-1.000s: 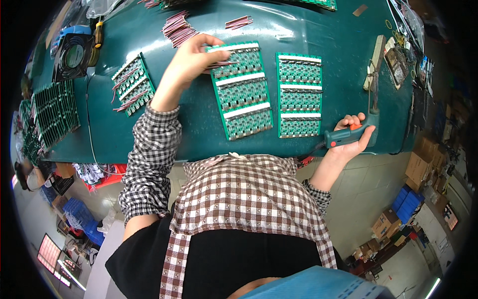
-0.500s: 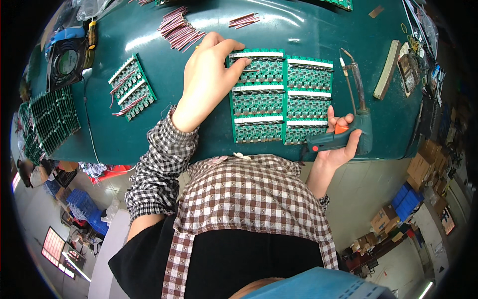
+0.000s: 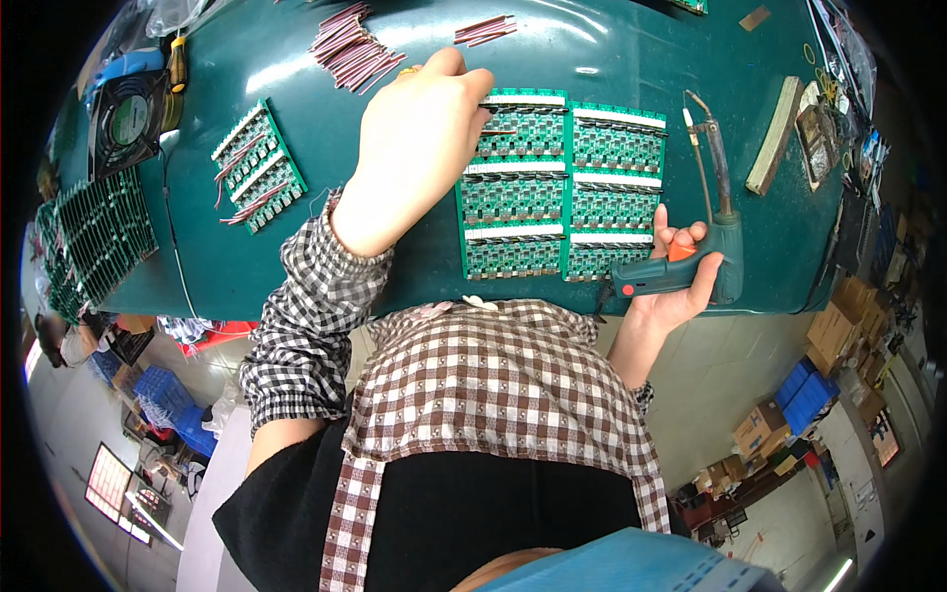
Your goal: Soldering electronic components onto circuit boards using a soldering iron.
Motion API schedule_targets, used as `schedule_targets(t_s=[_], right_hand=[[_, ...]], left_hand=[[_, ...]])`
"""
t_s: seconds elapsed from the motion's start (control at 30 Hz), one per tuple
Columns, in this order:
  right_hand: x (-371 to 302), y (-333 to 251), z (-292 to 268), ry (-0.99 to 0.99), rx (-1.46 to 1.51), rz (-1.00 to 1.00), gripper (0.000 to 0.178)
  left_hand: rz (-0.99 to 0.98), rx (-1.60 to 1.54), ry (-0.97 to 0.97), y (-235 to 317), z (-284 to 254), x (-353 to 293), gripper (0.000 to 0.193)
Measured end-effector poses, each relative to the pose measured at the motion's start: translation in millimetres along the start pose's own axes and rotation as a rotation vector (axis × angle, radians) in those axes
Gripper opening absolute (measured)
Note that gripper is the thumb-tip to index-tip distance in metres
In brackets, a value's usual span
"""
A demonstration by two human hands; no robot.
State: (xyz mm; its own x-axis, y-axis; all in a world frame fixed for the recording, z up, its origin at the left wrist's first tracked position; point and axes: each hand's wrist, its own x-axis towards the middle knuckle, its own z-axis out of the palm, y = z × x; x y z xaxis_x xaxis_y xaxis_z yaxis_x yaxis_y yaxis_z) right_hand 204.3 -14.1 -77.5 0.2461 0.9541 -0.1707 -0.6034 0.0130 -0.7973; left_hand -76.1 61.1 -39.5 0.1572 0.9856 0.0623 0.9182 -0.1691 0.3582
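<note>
Two green circuit board panels, a left one [image 3: 513,202] and a right one [image 3: 617,197], lie side by side in front of me, with white strips and dark parts in rows. Over the upper left corner of the left panel is my left hand [image 3: 419,148], its fingers curled together; their tips and anything between them are hidden. A short reddish wire [image 3: 500,131] lies across the panel close to my left thumb. My right hand [image 3: 669,291] grips a dark green soldering gun [image 3: 725,259] with an orange trigger, its bent metal tip pointing away beyond the right panel.
A pile of reddish wires [image 3: 355,49] and a smaller bundle [image 3: 485,31] lie at the back. Left stand a smaller board [image 3: 258,168], a black fan [image 3: 128,118], a screwdriver [image 3: 178,65] and stacked boards [image 3: 107,232]. A wooden bar [image 3: 775,135] lies at right.
My left hand has turned, and its thumb and fingers have drawn closer together at the panel's upper left corner. My right hand keeps its grip on the soldering gun. The view has shifted slightly.
</note>
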Motion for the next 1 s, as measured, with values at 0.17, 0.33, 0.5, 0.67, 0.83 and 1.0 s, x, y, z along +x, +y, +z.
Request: schedule_targets(t_s=[0.17,0.33,0.5,0.67,0.83,1.0], right_hand=[[0.6,-0.7,1.2,0.033,-0.005,-0.005,0.034],[-0.8,-1.2,1.1,0.032,0.009,0.023,0.035],[0.9,-2.7,-1.2,0.035,0.036,0.013,0.034],[1.8,-1.8,-0.1,0.025,0.052,0.027,0.034],[2.4,-0.4,0.9,0.035,0.027,0.028,0.034],[9.7,1.2,10.0,0.007,0.02,0.042,0.034]], left_hand=[[0.159,0.06,0.013,7.2,-4.4,7.4,0.019],[0.209,-0.383,-0.023,16.2,38.9,39.4,0.017],[0.16,-0.489,-0.178,15.4,40.7,50.8,0.015],[0.15,-0.384,-0.117,27.1,45.4,52.0,0.016],[0.097,-0.496,-0.186,26.4,47.5,56.0,0.015],[0.131,-0.455,-0.103,21.4,49.7,58.0,0.016]])
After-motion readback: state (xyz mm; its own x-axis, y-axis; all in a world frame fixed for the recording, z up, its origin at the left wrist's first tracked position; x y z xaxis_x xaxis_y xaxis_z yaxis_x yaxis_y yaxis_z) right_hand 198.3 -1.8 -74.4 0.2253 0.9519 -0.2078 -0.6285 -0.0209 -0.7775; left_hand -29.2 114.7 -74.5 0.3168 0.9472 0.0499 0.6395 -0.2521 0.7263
